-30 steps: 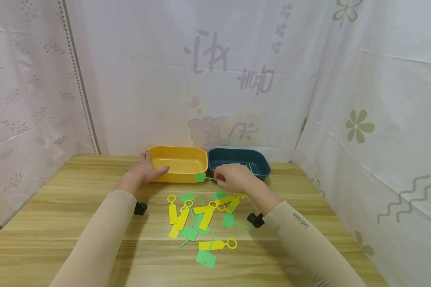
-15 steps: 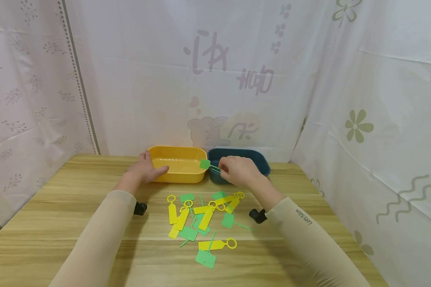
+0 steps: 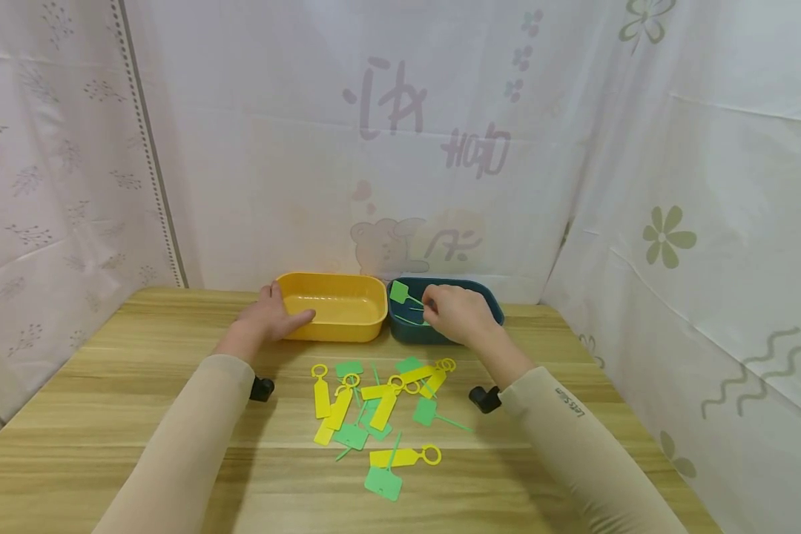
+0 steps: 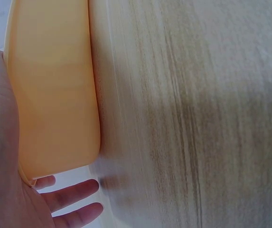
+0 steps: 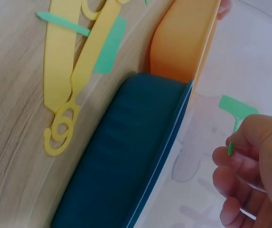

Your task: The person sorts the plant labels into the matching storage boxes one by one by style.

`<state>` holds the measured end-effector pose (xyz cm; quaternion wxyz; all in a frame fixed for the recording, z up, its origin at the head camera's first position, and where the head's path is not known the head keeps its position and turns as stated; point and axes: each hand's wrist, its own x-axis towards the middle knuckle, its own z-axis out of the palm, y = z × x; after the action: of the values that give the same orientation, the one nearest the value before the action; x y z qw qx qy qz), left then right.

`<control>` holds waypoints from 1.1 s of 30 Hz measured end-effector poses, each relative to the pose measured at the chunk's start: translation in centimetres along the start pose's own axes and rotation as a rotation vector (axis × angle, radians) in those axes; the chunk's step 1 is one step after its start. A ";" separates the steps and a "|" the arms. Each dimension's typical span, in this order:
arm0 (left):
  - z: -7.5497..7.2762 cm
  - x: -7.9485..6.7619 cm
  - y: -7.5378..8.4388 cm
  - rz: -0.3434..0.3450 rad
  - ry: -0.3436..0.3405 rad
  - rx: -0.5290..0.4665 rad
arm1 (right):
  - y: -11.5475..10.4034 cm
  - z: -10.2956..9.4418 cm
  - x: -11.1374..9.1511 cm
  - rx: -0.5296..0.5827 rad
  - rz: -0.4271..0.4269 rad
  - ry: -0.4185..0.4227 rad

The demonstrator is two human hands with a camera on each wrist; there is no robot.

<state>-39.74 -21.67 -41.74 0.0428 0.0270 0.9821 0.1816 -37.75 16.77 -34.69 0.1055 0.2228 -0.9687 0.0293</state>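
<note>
My right hand [image 3: 460, 315] pinches a green cable-tie tag [image 3: 398, 292] by the thin tail, between thumb and forefinger, over the dark blue bin [image 3: 415, 334]. The tag's flat head points left; the right wrist view shows it above the bin's rim. Several green tags lie inside that bin, partly hidden by the hand. My left hand [image 3: 270, 317] rests against the left end of the yellow bin [image 3: 334, 332], its thumb over the rim. In the left wrist view its fingers [image 4: 74, 194] stretch out spread past the bin's corner.
On the wooden table [image 3: 93, 437] before the bins lies a loose pile of yellow ring-ended tags [image 3: 383, 408] and green cable-tie tags [image 3: 383, 482], some overlapping. The two bins stand side by side, close to a patterned curtain [image 3: 294, 148]. Another curtain hangs at the right.
My right hand has carried the green cable-tie tag up and to the right, from the blue bin's front left corner to over its inside. The left hand stays in place.
</note>
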 end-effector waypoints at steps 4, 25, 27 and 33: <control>-0.1 -0.1 0.2 0.000 0.002 -0.005 | 1.0 0.3 0.0 0.010 0.032 -0.002; 0.2 0.2 -0.1 -0.003 0.004 0.010 | 6.9 2.1 -0.5 0.059 0.219 0.007; 0.1 0.2 -0.1 -0.004 0.003 0.013 | 7.1 2.1 -0.5 0.059 0.224 -0.003; 0.1 0.3 -0.1 -0.006 0.004 0.015 | 7.1 2.2 -0.5 0.043 0.225 -0.036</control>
<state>-40.03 -21.70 -41.93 0.0414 0.0243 0.9836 0.1741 -40.82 23.11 -37.04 0.0794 0.1154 -0.9885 0.0578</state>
